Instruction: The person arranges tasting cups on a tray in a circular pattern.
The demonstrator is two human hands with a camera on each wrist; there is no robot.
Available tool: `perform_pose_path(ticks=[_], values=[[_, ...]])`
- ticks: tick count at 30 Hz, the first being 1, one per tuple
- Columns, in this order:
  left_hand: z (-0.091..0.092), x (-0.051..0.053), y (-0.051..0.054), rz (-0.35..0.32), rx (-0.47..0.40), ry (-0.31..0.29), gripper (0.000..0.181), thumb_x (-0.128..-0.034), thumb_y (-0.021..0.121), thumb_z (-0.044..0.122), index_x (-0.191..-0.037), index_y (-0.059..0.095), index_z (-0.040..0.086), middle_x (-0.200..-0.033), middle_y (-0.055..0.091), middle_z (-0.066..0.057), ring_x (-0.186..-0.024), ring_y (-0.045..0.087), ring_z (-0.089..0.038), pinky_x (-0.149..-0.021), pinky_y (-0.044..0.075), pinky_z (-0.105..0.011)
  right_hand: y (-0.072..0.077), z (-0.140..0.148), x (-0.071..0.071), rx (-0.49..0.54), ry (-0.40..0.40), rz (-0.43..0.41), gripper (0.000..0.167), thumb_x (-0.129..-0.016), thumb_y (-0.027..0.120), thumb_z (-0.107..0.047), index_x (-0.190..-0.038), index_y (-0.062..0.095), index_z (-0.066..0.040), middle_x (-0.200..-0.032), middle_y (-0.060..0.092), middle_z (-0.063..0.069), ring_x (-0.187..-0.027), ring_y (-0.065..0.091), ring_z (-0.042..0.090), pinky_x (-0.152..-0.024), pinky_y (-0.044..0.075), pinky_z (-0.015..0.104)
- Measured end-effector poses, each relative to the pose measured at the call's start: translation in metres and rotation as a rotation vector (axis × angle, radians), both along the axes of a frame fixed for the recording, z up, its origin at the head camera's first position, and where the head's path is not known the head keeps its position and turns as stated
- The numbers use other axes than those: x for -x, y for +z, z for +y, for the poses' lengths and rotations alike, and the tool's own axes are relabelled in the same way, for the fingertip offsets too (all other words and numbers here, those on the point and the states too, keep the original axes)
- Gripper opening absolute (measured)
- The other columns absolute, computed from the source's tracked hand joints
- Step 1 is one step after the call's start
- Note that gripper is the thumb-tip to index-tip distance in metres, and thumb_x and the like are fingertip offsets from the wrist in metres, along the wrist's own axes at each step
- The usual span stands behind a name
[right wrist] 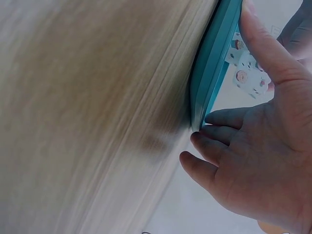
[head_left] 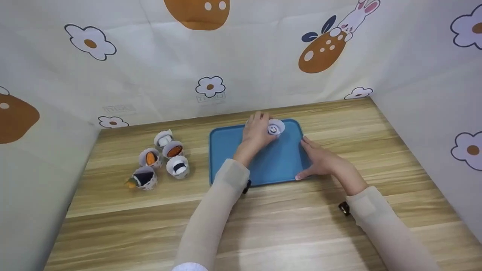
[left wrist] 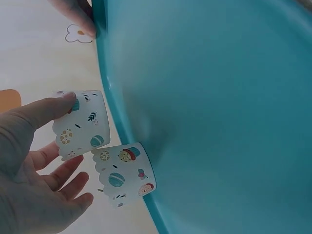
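Observation:
My left hand (head_left: 257,131) is over the far part of the blue tray (head_left: 280,162). It pinches a white scalloped paper cup (left wrist: 82,126) between thumb and fingers, with a small black-and-white piece inside. Beside it in the left wrist view, a second printed paper cup (left wrist: 126,171) is on the tray near its far edge; my left hand hides that one in the head view. My right hand (head_left: 324,160) spans the tray's near right corner, with fingers along the right side and thumb at the near edge. Its fingers touch the rim in the right wrist view.
Left of the tray, several paper cups hold small food-like pieces: a white one (head_left: 164,140), a red-orange one (head_left: 174,151), an orange one (head_left: 151,158), a black-banded one (head_left: 179,168) and a dark cone (head_left: 145,178). A patterned cloth (head_left: 256,56) rises behind the wooden table (head_left: 286,226).

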State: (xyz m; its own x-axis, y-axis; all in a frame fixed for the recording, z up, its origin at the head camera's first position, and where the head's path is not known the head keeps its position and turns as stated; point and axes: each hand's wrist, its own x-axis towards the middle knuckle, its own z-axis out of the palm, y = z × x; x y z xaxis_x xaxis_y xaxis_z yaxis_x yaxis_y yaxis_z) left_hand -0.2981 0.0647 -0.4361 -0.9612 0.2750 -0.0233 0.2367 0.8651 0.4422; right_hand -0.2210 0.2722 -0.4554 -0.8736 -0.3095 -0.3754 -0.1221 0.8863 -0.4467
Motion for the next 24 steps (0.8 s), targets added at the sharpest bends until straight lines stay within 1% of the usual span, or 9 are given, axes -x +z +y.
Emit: perform_pose_path(ticks=[3, 6, 10, 13, 19, 24], values=[[0.0006, 0.0018, -0.0015, -0.012, 0.004, 0.0, 0.059, -0.0882, 0.076, 0.031, -0.14, 0.052, 0.019, -0.147, 0.045, -0.005, -0.135, 0.042, -0.024, -0.115, 0.038, -0.043, 0.0003, -0.0004, -0.0005, 0.005, -0.005, 0.005, 0.128, -0.073, 0.084, -0.053, -0.158, 0.005, 0.004, -0.166, -0.002, 0.024, -0.152, 0.009, 0.047, -0.122, 0.019, 0.059], [0.0008, 0.0038, -0.0033, -0.019, 0.032, 0.0, 0.06, -0.0879, 0.077, 0.032, -0.142, 0.053, 0.02, -0.152, 0.04, -0.005, -0.141, 0.037, -0.025, -0.119, 0.033, -0.045, 0.0007, -0.0016, -0.0007, 0.01, -0.002, 0.01, 0.129, -0.073, 0.084, -0.053, -0.158, 0.006, 0.004, -0.166, -0.001, 0.025, -0.152, 0.01, 0.047, -0.122, 0.019, 0.059], [0.0012, 0.0056, -0.0053, -0.013, 0.093, 0.001, 0.063, -0.0871, 0.077, 0.034, -0.144, 0.053, 0.022, -0.156, 0.035, -0.007, -0.149, 0.028, -0.027, -0.126, 0.017, -0.049, 0.0008, -0.0023, -0.0012, 0.009, -0.001, 0.016, 0.129, -0.072, 0.084, -0.054, -0.158, 0.006, 0.004, -0.166, 0.0, 0.024, -0.152, 0.01, 0.047, -0.122, 0.019, 0.059], [0.002, 0.0062, -0.0065, -0.005, 0.13, 0.0, 0.065, -0.0862, 0.078, 0.035, -0.145, 0.052, 0.022, -0.158, 0.032, -0.008, -0.151, 0.023, -0.028, -0.127, 0.006, -0.052, 0.0003, -0.002, -0.0015, 0.006, -0.003, 0.023, 0.129, -0.072, 0.085, -0.054, -0.158, 0.007, 0.003, -0.167, 0.0, 0.024, -0.152, 0.01, 0.046, -0.122, 0.019, 0.059], [0.0048, 0.0066, -0.0088, -0.008, 0.163, 0.008, 0.067, -0.0828, 0.081, 0.036, -0.143, 0.055, 0.022, -0.16, 0.029, -0.01, -0.153, 0.017, -0.029, -0.127, 0.003, -0.052, -0.0004, -0.0011, -0.0013, 0.01, -0.003, 0.03, 0.128, -0.072, 0.085, -0.052, -0.158, 0.008, 0.004, -0.167, 0.001, 0.024, -0.152, 0.011, 0.046, -0.122, 0.019, 0.058], [0.0049, 0.0055, -0.0087, -0.019, 0.179, 0.002, 0.072, -0.0822, 0.081, 0.038, -0.145, 0.051, 0.019, -0.161, 0.028, -0.012, -0.154, 0.016, -0.031, -0.127, 0.004, -0.051, -0.0003, -0.0008, -0.001, 0.012, -0.007, 0.02, 0.128, -0.073, 0.085, -0.052, -0.158, 0.007, 0.004, -0.167, 0.0, 0.024, -0.152, 0.01, 0.046, -0.122, 0.019, 0.058]])
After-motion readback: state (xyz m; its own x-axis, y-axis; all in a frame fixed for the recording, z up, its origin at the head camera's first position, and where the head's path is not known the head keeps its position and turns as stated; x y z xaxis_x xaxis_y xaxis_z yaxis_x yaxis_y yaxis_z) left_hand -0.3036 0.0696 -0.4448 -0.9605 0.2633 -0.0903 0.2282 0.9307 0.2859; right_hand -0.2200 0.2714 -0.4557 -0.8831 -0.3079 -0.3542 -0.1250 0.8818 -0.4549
